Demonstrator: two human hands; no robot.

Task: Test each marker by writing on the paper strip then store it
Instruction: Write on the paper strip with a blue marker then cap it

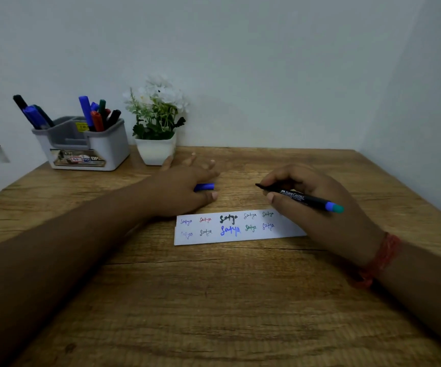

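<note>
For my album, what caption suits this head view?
Right hand holds uncapped marker above paper strip; left hand holds blue cap.

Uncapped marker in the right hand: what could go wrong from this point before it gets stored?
1. The right hand holds the marker with its tip bare, off the paper strip; it may mark the wooden desk or skin.
2. The heel of that hand rests on the strip's right end, near fresh writing, which may smear.
3. The blue cap sits loosely in the left hand, fingers spread; it could slip.
</note>
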